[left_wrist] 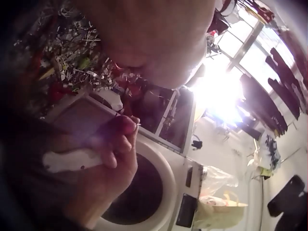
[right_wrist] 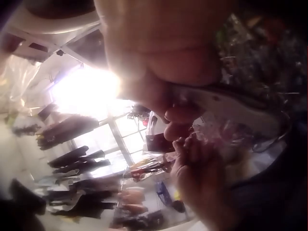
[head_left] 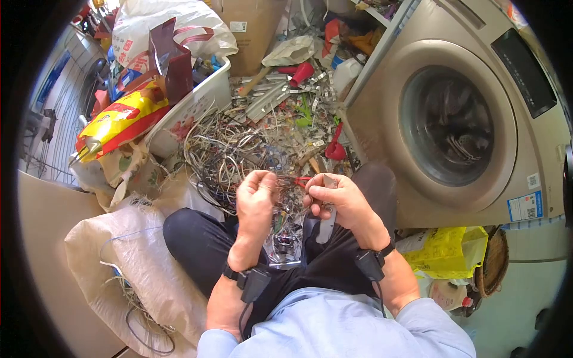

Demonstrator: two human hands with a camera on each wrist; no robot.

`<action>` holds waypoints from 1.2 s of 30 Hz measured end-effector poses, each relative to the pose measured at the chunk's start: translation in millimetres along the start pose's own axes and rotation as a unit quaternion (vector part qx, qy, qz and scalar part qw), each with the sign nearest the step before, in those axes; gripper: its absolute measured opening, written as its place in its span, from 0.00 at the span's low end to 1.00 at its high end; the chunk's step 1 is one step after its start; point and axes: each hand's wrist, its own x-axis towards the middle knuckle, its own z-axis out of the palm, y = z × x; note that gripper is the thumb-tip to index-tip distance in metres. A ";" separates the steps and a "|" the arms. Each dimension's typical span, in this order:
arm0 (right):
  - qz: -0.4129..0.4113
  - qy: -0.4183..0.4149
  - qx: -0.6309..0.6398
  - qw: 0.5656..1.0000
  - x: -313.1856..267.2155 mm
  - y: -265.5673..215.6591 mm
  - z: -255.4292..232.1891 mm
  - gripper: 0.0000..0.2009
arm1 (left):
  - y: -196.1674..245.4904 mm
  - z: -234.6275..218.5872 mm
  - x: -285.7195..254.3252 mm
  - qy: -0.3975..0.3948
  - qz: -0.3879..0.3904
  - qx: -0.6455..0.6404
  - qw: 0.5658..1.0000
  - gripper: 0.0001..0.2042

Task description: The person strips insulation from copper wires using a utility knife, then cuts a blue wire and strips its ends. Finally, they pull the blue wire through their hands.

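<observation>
From the head, looks down beside the washing machine [head_left: 477,206]; from both wrists, close in, looks outward, sharing the window [left_wrist: 232,44] beyond it.

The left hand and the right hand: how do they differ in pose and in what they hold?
The right hand grips a pale grey tool; the left hand shows no such tool, though anything tiny in its fingertips can't be made out. The left hand points forward, while the right hand angles inward. Both have curled fingers.
</observation>
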 end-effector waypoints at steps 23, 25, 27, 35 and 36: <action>-0.176 -0.255 -0.169 0.936 -27.5 -71.6 261.6 0.11 | -27.2 -48.4 8.6 0.101 -0.062 -0.341 0.933 0.05; -0.158 -0.263 -0.234 0.923 -34.4 -71.5 313.9 0.12 | -13.1 -51.4 -21.2 0.100 -0.045 -0.443 0.890 0.04; -0.193 -0.253 -0.270 0.909 -34.7 -72.1 324.7 0.11 | 9.1 -49.9 -49.1 0.093 -0.015 -0.522 0.848 0.04; -0.258 -0.020 -0.300 0.918 -24.6 -130.8 127.7 0.11 | 3.9 -68.5 30.3 0.011 -0.029 -0.238 0.971 0.06; -0.260 0.017 -0.292 0.920 -29.3 -134.0 99.1 0.13 | 1.2 -73.4 38.7 -0.028 -0.049 -0.236 0.970 0.09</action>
